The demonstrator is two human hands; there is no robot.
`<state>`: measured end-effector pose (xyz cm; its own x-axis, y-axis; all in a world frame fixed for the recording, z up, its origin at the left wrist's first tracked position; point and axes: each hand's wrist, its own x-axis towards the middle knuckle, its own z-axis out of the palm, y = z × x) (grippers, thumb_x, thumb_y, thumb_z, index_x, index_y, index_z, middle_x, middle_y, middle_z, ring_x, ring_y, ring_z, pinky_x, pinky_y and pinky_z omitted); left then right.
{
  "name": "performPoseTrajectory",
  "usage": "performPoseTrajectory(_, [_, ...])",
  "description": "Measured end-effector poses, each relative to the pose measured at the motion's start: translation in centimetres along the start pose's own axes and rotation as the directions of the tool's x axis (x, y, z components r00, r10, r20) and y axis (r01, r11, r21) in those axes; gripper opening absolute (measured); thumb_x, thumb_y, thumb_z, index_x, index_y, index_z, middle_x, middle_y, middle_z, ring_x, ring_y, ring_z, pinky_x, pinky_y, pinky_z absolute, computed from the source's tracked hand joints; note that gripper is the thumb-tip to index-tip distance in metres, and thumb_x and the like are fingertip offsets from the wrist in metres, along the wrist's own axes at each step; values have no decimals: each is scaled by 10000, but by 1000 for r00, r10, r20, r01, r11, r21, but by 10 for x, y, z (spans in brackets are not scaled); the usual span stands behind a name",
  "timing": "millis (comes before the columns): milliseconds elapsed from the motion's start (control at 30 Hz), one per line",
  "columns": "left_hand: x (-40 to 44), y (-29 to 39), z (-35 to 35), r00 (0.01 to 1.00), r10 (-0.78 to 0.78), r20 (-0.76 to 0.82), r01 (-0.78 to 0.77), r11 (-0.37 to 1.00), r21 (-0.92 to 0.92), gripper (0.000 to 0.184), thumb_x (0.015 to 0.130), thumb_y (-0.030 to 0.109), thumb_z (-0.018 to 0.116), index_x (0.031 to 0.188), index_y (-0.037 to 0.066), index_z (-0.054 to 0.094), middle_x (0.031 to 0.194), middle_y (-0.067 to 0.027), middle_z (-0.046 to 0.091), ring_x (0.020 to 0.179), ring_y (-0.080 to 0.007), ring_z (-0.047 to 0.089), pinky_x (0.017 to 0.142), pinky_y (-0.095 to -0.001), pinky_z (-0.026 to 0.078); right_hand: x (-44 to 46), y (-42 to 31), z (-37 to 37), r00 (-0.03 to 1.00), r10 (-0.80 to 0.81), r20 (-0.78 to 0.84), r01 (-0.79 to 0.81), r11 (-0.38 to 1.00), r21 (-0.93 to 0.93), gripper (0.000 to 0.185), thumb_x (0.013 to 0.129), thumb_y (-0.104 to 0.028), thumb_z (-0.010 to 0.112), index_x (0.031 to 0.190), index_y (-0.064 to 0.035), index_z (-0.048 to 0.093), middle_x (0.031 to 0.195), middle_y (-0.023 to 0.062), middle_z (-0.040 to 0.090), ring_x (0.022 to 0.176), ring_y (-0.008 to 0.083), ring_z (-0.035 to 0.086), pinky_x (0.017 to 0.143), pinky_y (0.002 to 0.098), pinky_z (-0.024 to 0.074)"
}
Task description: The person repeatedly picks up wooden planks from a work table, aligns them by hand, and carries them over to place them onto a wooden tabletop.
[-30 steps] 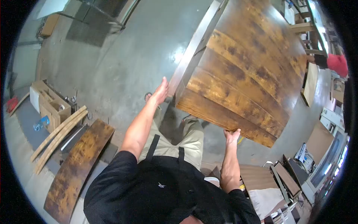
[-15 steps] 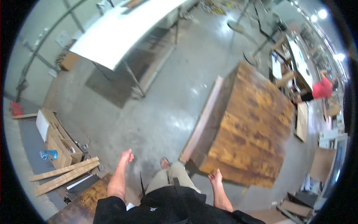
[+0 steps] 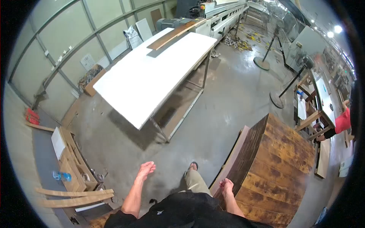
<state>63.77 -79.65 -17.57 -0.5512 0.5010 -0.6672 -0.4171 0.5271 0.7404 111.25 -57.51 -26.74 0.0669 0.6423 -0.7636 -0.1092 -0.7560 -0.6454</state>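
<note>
My left hand (image 3: 146,170) is held out in front of my body over the concrete floor, empty, its fingers loosely bent and not closed. On the other side, my right hand (image 3: 227,186) also holds nothing, with fingers half curled. In view it overlaps the edge of a large stack of brown wood-patterned boards (image 3: 281,163); whether it touches them I cannot tell. Ahead of the left hand stands a long table with a white top (image 3: 152,79). A dark brown board (image 3: 173,36) lies on that top.
Wooden strips (image 3: 76,193) and a blue-labelled bottle (image 3: 62,176) are at lower left. Fans on stands (image 3: 262,62) and a long machine (image 3: 224,19) are farther off. A person in a red shirt (image 3: 343,121) is at the right, by a workbench (image 3: 323,97).
My view has moved forward and tilted up, showing more of the white table, the wall and the machine. The board stack sits lower and farther right. Both hands stay empty.
</note>
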Motion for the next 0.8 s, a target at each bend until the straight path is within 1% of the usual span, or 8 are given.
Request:
performPoseTrajectory(200, [83, 193, 52, 907, 391, 158, -396, 918, 1, 402, 981, 264, 622, 1267, -17, 591, 1055, -80, 694, 924, -121, 642, 831, -275, 528, 47, -140, 144, 978, 10, 210, 12, 995, -104, 150, 954, -165, 551, 971, -24, 598, 849, 74, 650, 710, 184, 656, 609, 315, 531])
performPoseTrajectory(367, [194, 359, 60, 762, 639, 111, -634, 698, 332, 289, 962, 265, 612, 1020, 2, 716, 851, 4, 679, 813, -74, 583, 738, -276, 493, 90, -258, 280, 922, -139, 361, 189, 976, -108, 192, 962, -187, 555, 1010, -10, 612, 893, 74, 669, 742, 163, 648, 665, 304, 526])
performPoseTrajectory(400, [210, 405, 63, 772, 631, 76, -592, 670, 448, 326, 960, 295, 616, 1043, -6, 708, 849, 1, 684, 822, -84, 590, 745, -294, 500, 98, -274, 304, 901, -170, 398, 219, 972, -80, 200, 962, -192, 559, 1018, -8, 615, 894, 72, 671, 742, 159, 644, 674, 304, 523])
performPoseTrajectory(433, [243, 446, 63, 679, 729, 85, -661, 557, 503, 346, 948, 314, 631, 1054, -7, 704, 845, -33, 706, 814, -100, 607, 740, -303, 506, 102, -290, 331, 892, -178, 415, 230, 970, -80, 206, 963, -199, 564, 1013, -7, 620, 884, 68, 669, 736, 153, 635, 681, 302, 518])
performPoseTrajectory(500, [311, 535, 66, 613, 785, 86, -664, 454, 594, 442, 931, 409, 613, 1056, -5, 706, 955, -180, 721, 877, -307, 686, 790, -395, 521, 112, -320, 381, 873, -206, 442, 262, 963, -68, 217, 965, -212, 574, 1005, -6, 629, 865, 60, 665, 725, 142, 617, 694, 297, 508])
performPoseTrajectory(567, [399, 616, 72, 499, 863, 73, -599, 283, 749, 505, 918, 472, 600, 1079, 3, 701, 1055, -200, 702, 1002, -378, 652, 869, -448, 508, 133, -335, 418, 859, -201, 471, 293, 947, -129, 217, 966, -218, 579, 974, -9, 637, 840, 56, 660, 709, 137, 598, 695, 289, 496])
performPoseTrajectory(633, [466, 700, 83, 466, 882, 73, -560, 230, 796, 578, 907, 516, 592, 1114, -17, 678, 1112, -232, 672, 1087, -394, 617, 926, -468, 489, 151, -347, 448, 867, -184, 462, 284, 946, -156, 215, 966, -218, 581, 941, -13, 643, 811, 50, 650, 694, 135, 581, 689, 281, 484])
performPoseTrajectory(800, [598, 845, 111, 618, 785, -34, -337, 304, 891, 684, 874, 583, 606, 1125, -51, 653, 1119, -250, 666, 1114, -386, 616, 921, -481, 498, 173, -353, 462, 959, -94, 267, 135, 981, -137, 196, 959, -180, 597, 858, -12, 598, 751, 34, 591, 677, 140, 557, 632, 289, 455])
